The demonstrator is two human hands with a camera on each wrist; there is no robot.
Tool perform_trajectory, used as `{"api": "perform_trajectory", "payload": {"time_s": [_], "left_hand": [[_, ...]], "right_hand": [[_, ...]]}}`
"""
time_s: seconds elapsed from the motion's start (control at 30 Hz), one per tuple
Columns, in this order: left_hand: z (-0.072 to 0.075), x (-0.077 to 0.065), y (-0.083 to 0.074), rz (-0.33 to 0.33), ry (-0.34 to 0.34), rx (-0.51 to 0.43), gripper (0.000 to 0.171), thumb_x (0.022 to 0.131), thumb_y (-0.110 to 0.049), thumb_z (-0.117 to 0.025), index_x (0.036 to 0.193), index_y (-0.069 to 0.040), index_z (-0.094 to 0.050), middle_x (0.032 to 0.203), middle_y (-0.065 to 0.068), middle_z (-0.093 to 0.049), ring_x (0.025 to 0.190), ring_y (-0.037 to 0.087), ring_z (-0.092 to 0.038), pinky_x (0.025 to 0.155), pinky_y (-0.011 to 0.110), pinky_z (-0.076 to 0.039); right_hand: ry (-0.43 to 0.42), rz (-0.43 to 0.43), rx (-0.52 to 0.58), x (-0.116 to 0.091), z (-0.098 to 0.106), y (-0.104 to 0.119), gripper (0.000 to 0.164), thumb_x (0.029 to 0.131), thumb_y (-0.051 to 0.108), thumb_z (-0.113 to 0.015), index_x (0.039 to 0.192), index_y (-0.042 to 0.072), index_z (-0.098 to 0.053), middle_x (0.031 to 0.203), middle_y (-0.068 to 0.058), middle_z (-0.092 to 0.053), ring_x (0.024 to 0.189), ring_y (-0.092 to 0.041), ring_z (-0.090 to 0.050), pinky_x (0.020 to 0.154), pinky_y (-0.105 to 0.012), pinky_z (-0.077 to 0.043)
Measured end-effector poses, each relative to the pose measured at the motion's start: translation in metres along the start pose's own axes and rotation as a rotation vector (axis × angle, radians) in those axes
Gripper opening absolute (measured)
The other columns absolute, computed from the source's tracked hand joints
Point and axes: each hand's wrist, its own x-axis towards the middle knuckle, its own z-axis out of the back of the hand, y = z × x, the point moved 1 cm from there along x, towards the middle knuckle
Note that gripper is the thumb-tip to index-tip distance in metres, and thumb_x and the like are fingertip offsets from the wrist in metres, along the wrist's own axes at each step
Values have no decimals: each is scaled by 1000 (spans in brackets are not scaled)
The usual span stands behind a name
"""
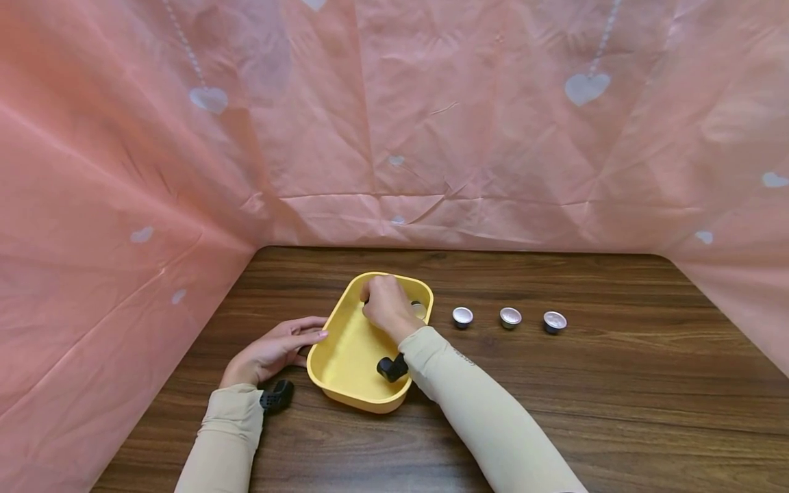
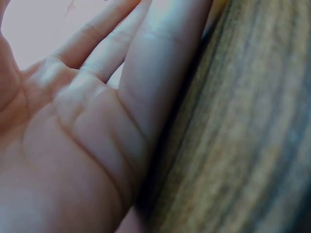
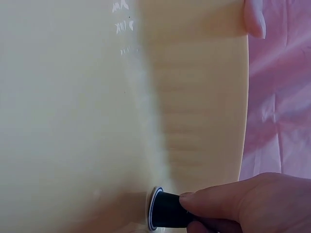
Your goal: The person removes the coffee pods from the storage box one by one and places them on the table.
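Note:
A yellow tub sits on the wooden table, set at a slant. Inside it, near the far wall, my right hand pinches a dark coffee capsule between thumb and fingers. The capsule lies sideways, its pale rim facing left in the right wrist view. Another coffee capsule rests in the tub's far right corner, partly hidden by my right hand. My left hand touches the tub's left side with fairly straight fingers, one fingertip showing at the rim.
To the right of the tub, three coffee capsules stand in a row, lids up: a left one, a middle one and a right one. A pink cloth with hearts hangs behind the table and along its sides.

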Motion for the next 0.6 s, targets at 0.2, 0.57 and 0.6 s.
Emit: {"api": "perform_trajectory", "payload": {"time_s": [0.2,0.57,0.6], "left_hand": [[0,0,0,-2,-3,3,61,110,-25,-61,160,3,-42,131,0,-72,113,15,-73,93,41,-63],[0,0,0,1,-4,6,61,109,-25,-62,160,3,-42,133,1,-71,114,15,-72,94,41,-63],[0,0,0,-1,-2,6,62,109,-25,-62,160,3,-42,132,1,-71,114,15,-72,94,41,-63]], "right_hand": [[-4,14,-22,0,0,0,24,87,-5,-74,103,10,-85,110,-6,-81,104,-25,-75,95,-39,-62],[27,34,-27,-1,1,2,17,86,-3,-76,94,10,-84,102,-4,-80,97,-23,-73,91,-38,-62],[30,34,-26,-1,1,2,17,86,-3,-76,94,10,-84,102,-4,-80,96,-23,-73,91,-38,-62]]}}
